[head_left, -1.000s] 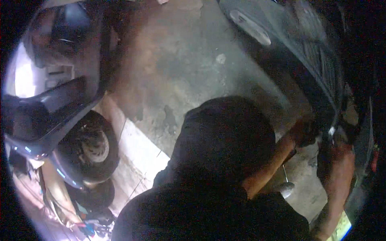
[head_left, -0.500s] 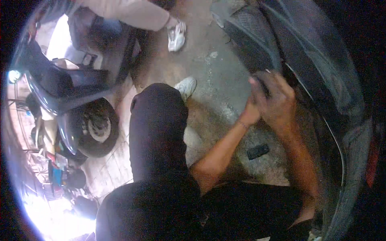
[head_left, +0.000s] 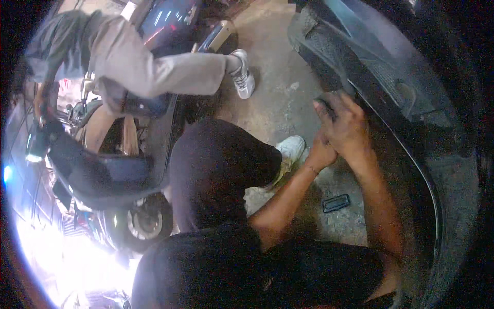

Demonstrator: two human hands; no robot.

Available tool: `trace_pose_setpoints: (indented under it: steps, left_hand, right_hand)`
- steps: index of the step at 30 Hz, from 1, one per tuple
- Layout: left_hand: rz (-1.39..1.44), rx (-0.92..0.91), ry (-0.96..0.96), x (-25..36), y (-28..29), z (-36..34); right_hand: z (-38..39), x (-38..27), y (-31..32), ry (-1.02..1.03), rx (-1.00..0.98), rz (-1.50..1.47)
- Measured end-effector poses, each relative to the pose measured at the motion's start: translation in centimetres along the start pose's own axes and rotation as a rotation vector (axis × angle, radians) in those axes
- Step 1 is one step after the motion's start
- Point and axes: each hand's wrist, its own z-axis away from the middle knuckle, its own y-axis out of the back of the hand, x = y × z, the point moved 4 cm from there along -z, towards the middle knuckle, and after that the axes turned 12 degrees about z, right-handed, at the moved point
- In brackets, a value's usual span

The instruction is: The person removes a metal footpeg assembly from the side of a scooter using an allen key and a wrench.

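Observation:
My right hand (head_left: 346, 126) is closed, its fingers curled over a small dark thing (head_left: 333, 105) that is too dim to name. Tucked against its palm from below is my left hand (head_left: 325, 151); its fingers are hidden behind the right one. The two hands touch each other beside the dark bumper-like panel (head_left: 381, 105) on the right, which has a mesh part and a long thin edge. On the floor below the hands lies a small dark rectangular piece (head_left: 336, 203) with a raised rim.
A scooter with a dark body (head_left: 98, 170) and a black wheel (head_left: 146, 221) stands at the left. Another person in light trousers (head_left: 180, 74) is at the upper left, one white shoe (head_left: 243, 77) on the concrete floor (head_left: 267, 46). Bright light glares at the lower left.
The view has shifted, bringing more of the other person and a blue vehicle into sight at the top. My hands stay together, the right one's fingers still curled over the dark thing.

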Motion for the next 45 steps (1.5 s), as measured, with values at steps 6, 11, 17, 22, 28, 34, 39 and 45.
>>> trace_pose_setpoints:
  steps: [6,11,17,22,28,34,39,45]
  left_hand:
    - [0.16,-0.018,0.298,5.9,-1.6,-5.3]
    - [-0.346,-0.16,-0.122,3.7,-4.5,-11.0]
    - [0.17,-0.122,0.295,-1.9,-9.2,-15.7]
    - [0.535,-0.131,0.546,-5.0,-13.7,-24.3]
    - [0.576,-0.118,0.567,-8.3,-10.7,-26.0]
    - [0.839,-0.128,0.727,-6.3,-9.7,-18.7]
    - [1.131,-0.193,0.808,-4.5,-10.0,-18.4]
    - [1.093,-0.256,0.835,-6.5,-8.3,-18.3]
  right_hand:
    - [-3.1,2.7,3.9,0.04,0.052,0.179]
    - [-6.7,6.8,5.4,-0.022,-0.039,0.118]
    - [-5.3,16.4,5.7,-0.126,0.295,0.044]
    - [-8.6,25.3,6.0,-0.317,0.225,0.167]
    - [-7.0,25.3,2.6,-0.342,0.243,0.387]
    - [4.7,22.4,3.9,-0.666,0.166,0.193]
    - [6.8,19.8,6.4,-0.679,0.199,0.297]
    - [13.1,21.6,6.0,-0.575,-0.031,0.776]
